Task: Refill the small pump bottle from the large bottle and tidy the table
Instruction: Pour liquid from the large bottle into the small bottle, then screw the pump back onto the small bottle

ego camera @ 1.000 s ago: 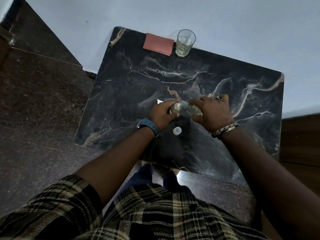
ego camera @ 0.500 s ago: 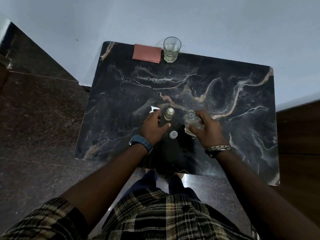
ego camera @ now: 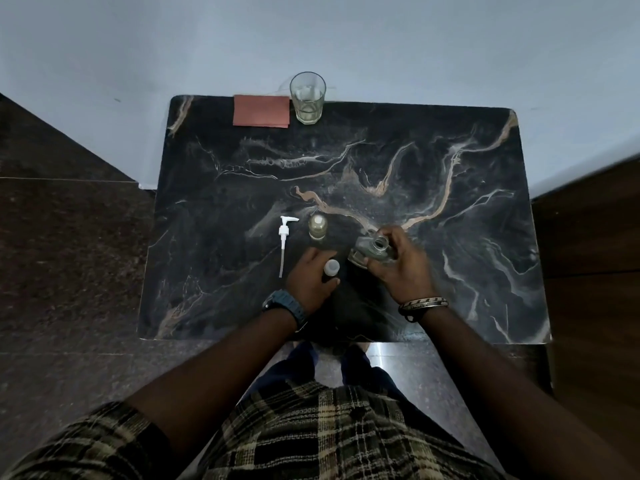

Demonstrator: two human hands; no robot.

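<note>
I see a black marble surface (ego camera: 450, 271) against a pale blue wall (ego camera: 346, 36), with dark speckled floor (ego camera: 69, 271) in dim light.

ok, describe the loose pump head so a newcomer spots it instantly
Start at the black marble table and find the small open bottle near its middle. Just left of it lies the pump head, flat on the marble, untouched. It is the only white piece with a spout and a long thin dip tube.

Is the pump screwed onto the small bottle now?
No, the pump lies on the table, left of the open small bottle.
</note>
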